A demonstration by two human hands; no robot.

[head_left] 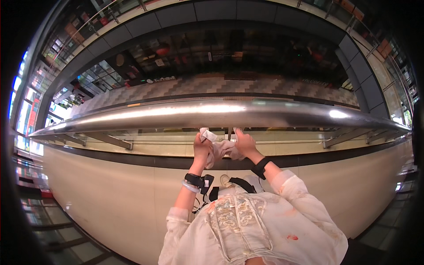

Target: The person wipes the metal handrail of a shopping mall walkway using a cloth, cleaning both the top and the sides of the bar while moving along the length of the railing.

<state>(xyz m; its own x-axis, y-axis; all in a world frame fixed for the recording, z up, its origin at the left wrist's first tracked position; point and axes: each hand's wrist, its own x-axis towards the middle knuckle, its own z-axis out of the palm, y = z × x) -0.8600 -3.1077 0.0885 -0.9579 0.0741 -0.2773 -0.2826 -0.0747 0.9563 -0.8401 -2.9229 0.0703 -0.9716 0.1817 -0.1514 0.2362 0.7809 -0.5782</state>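
Observation:
A pale pinkish-white cloth (222, 149) hangs bunched between my two hands, just below a thick shiny metal handrail (212, 115). My left hand (202, 146) is closed on one end, where a white corner sticks up above the fingers. On the other side, my right hand (245, 144) is wrapped round the opposite end, its upper fingers close under the rail. A narrow dark upright post (229, 134) shows between the hands. Whether the cloth goes round this post or only lies against it, I cannot tell.
Slanted metal brackets (110, 140) hold the rail on both sides. Beyond it lies a lower storey with a patterned floor (212, 86) and dark shopfronts. Cream floor tiles (110, 185) with a dark border strip (132, 160) are under me. My shoe (225, 180) shows below the cloth.

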